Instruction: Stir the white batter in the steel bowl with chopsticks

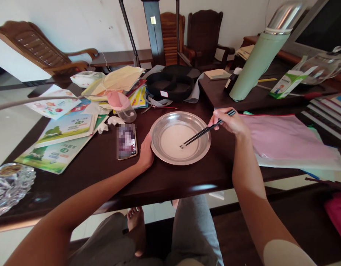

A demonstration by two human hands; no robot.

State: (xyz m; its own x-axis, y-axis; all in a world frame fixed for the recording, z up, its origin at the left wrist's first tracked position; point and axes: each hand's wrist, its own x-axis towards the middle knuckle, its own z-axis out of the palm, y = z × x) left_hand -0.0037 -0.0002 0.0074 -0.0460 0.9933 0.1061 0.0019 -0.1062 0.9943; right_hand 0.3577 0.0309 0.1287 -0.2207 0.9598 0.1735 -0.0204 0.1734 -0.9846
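Observation:
A round metal bowl [154, 146] sits on the dark table, holding a pale, milky liquid [173, 138]. My left hand [146, 153] grips the bowl's left side, its fingers partly hidden by the rim. In my right hand [228, 120] is a pair of black chopsticks [205, 130], closed between the fingers. The chopsticks slant down to the left, and their light tips touch the liquid near the bowl's middle. Just left of my left hand lies a phone [127, 142] with its screen lit and blurred.
Behind the phone stands a pink-lidded bottle [122, 105] beside crumpled tissues [115, 120]. Booklets [65, 129] cover the left, and a crystal dish [12, 188] is nearer. A black strap-like item [170, 83] lies behind the bowl. Rightward are a pink folder [286, 136] and green thermos [259, 62].

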